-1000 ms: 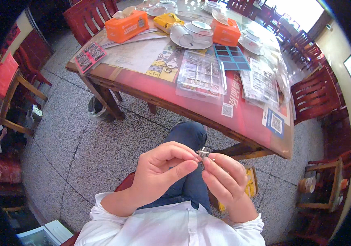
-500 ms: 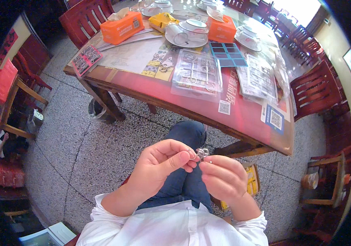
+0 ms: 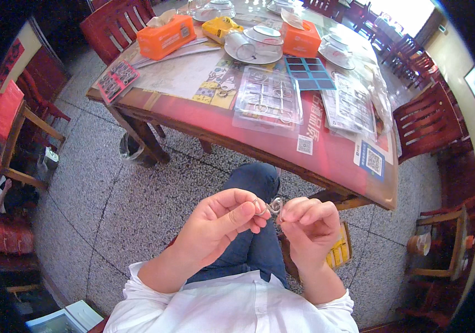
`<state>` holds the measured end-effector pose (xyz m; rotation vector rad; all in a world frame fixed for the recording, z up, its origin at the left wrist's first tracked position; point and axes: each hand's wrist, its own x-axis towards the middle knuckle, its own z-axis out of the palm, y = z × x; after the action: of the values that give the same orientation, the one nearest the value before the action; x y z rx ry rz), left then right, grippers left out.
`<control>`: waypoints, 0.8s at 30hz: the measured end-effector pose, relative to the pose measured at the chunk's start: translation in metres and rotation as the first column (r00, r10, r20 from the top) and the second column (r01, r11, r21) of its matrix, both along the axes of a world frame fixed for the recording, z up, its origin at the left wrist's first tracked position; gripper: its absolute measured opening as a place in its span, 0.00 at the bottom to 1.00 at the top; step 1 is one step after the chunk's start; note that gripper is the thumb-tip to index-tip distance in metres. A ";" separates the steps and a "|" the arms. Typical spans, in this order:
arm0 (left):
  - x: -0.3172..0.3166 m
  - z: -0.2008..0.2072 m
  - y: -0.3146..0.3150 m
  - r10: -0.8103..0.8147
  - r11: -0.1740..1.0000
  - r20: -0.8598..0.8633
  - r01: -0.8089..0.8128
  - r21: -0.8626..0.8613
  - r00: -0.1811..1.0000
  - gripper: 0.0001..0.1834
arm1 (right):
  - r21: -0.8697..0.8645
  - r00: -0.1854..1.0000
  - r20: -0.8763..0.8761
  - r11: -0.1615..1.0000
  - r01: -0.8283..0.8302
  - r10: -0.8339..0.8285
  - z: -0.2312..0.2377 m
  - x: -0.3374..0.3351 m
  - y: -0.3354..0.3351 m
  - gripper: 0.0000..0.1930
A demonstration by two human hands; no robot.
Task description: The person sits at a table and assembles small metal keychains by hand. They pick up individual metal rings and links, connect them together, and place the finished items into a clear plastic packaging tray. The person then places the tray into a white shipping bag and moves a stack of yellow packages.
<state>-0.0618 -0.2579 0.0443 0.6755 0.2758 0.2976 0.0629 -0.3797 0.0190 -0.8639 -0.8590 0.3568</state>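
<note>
Above my lap, a small silvery metal wire puzzle [image 3: 275, 205] of looped, linked pieces spans the gap between my two hands. My left hand [image 3: 219, 223] pinches one end of it between thumb and fingers. The other end is in the fingertips of my right hand [image 3: 310, 226], which is raised with its fingers curled. Exactly how the loops pass through each other is too small to make out.
On the table [image 3: 204, 123] ahead lie a clear plastic tray [image 3: 268, 99] of metal pieces, a dark blue compartment tray [image 3: 310, 74], a pink-framed pack [image 3: 118, 81], orange tissue boxes [image 3: 165, 38] and wrapped dishes [image 3: 262, 44]. A yellow box [image 3: 339, 250] stands beside my right leg.
My right hand has turned upward and shifted slightly right, its fingers now on top. The puzzle's loops have turned and show more openly between the hands. The left hand is nearly still.
</note>
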 end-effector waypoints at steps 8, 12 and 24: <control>-0.002 0.003 0.007 -0.047 0.998 -0.032 0.048 0.028 0.998 0.05 | -0.209 0.940 0.339 0.973 0.100 -0.023 0.010 0.009 -0.003 0.16; 0.002 0.000 0.005 -0.035 0.981 -0.052 0.044 0.190 0.998 0.07 | -0.211 0.818 0.570 0.949 0.235 -0.076 0.012 0.013 0.000 0.17; 0.001 -0.015 0.006 -0.275 0.932 -0.202 0.312 0.183 0.940 0.12 | -0.333 0.475 0.822 0.942 -0.044 0.313 0.023 0.044 -0.007 0.13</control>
<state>-0.0609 -0.2517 0.0290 0.9455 0.3061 -0.0220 0.1065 -0.3869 0.0418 -1.2384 -1.9235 0.1953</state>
